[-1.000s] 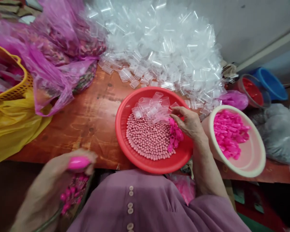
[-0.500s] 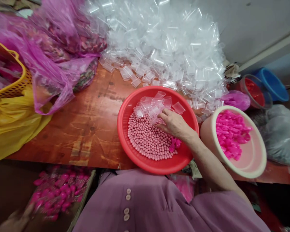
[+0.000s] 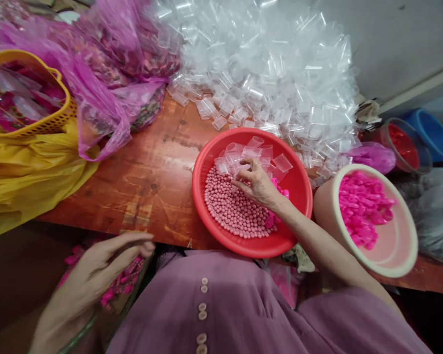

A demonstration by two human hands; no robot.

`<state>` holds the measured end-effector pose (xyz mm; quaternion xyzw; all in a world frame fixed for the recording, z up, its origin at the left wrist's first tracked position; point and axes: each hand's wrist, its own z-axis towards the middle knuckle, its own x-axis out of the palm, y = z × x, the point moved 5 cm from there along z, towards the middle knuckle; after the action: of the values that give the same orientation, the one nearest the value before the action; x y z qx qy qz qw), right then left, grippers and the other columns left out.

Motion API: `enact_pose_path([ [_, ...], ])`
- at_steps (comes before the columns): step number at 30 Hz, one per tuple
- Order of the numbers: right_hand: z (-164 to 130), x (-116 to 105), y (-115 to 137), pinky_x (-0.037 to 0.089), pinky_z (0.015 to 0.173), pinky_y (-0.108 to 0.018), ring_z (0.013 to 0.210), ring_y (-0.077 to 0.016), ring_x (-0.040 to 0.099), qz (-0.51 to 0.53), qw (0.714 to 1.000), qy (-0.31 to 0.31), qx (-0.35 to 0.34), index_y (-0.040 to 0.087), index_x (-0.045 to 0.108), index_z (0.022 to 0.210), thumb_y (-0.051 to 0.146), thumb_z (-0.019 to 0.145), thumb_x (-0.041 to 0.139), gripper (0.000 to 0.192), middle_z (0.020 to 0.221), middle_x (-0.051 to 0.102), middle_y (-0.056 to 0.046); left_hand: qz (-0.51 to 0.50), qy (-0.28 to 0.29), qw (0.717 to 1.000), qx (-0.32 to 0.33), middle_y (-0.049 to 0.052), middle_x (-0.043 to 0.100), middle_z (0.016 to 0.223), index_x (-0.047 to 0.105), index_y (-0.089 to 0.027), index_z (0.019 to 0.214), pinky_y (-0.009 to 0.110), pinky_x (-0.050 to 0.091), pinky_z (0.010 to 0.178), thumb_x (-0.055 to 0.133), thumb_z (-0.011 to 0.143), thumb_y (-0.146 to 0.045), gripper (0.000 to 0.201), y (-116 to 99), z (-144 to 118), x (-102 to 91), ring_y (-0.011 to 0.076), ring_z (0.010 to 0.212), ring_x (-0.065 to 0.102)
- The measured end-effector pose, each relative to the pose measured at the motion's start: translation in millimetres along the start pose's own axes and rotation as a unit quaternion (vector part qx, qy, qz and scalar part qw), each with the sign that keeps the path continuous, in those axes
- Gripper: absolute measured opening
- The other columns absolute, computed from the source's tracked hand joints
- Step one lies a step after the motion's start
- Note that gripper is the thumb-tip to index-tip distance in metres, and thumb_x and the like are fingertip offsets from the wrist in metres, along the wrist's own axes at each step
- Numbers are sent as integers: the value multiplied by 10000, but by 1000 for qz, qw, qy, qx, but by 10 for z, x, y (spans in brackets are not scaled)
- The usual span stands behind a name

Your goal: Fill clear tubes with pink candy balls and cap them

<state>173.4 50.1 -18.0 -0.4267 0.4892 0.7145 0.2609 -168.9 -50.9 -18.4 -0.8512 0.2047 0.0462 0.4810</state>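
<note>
My right hand (image 3: 257, 184) is over the red basin (image 3: 198, 196), fingers curled with the tips close together. Anything between them is too small to make out. Under it lie many small pink beads (image 3: 231, 211), with clear plastic sleeves (image 3: 282, 162) behind them. Bright pink plastic pieces (image 3: 269, 220) show by the wrist, partly hidden by it. My left hand (image 3: 96, 273) is below the table's front edge at the left, slightly blurred, fingers stretched forward and no object visible in it. Beneath it is a box of pink beaded pieces (image 3: 109, 297), largely covered by the hand.
A large heap of clear sleeves (image 3: 266, 73) covers the back of the wooden table (image 3: 155, 177). To the right stands a cream bucket (image 3: 391, 255) of pink pieces. On the left are a yellow basket (image 3: 55, 120), a yellow bag (image 3: 33, 182) and purple bags (image 3: 107, 113).
My left hand has risen from the box at lower left towards the table edge. My right hand has lifted slightly off the sleeves and beads, fingers more curled. The view has shifted a little.
</note>
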Motion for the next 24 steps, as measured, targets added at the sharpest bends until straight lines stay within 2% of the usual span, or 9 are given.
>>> enact_pose_path([
  [2,10,-81,50,510,848,-402,960,-219,601,65,998,-11,21,177,631,756,362,868,650,217,1065,583,-114,-49,32,995,84,33,778,896,727,-243,1017,344,573,837,664,809,-504,340,-358,106,281,217,839,722],
  [5,2,-194,214,518,810,-365,902,-195,625,173,984,0,42,189,600,772,395,877,647,236,938,645,-70,-56,75,975,200,120,736,1085,642,-152,1198,321,564,839,649,848,-436,451,-766,317,679,215,917,711],
  [8,-35,-274,405,527,777,-324,883,-170,641,290,956,-19,47,203,565,865,384,812,736,254,1008,677,-62,34,32,943,328,168,680,1198,586,-104,1275,343,530,898,679,838,-392,531,-1056,504,948,230,979,682],
  [10,-66,-293,479,533,802,-315,929,-168,659,366,928,-42,58,228,543,1002,358,755,797,378,1070,689,-57,95,17,918,384,159,691,1158,618,-102,1212,353,505,927,657,856,-306,412,-1180,582,1091,240,1013,665],
  [13,-113,-231,483,535,878,-333,1059,-193,660,448,886,-49,107,254,527,1152,336,698,846,562,1127,700,-62,126,37,904,407,110,722,997,671,-114,1054,322,508,856,616,866,-209,217,-1268,649,1226,215,925,670],
  [18,-196,-109,343,538,909,-359,1002,-201,674,507,839,-83,179,233,675,1057,393,662,859,464,1041,721,-36,110,60,912,390,82,733,967,676,-123,1062,286,511,779,700,827,-282,284,-1273,704,1264,185,840,671],
  [21,-248,-312,224,532,915,-354,996,-182,671,473,850,-169,156,276,678,1092,418,778,764,355,1073,714,-17,194,64,895,395,104,724,942,680,-96,1039,319,514,802,702,830,-301,293,-1251,720,1295,209,853,665],
  [23,-296,-564,167,525,929,-366,1032,-180,659,398,880,-233,112,309,634,1177,444,880,642,326,1132,695,-13,267,75,872,402,120,715,944,678,-80,1045,348,516,836,688,842,-311,308,-1261,729,1334,232,884,663],
  [24,-313,-669,161,525,927,-372,1040,-186,654,339,906,-236,93,311,610,1214,438,902,610,337,1142,688,-17,304,80,859,405,127,709,963,675,-78,1056,359,515,854,674,852,-313,312,-1280,736,1357,243,912,661],
])
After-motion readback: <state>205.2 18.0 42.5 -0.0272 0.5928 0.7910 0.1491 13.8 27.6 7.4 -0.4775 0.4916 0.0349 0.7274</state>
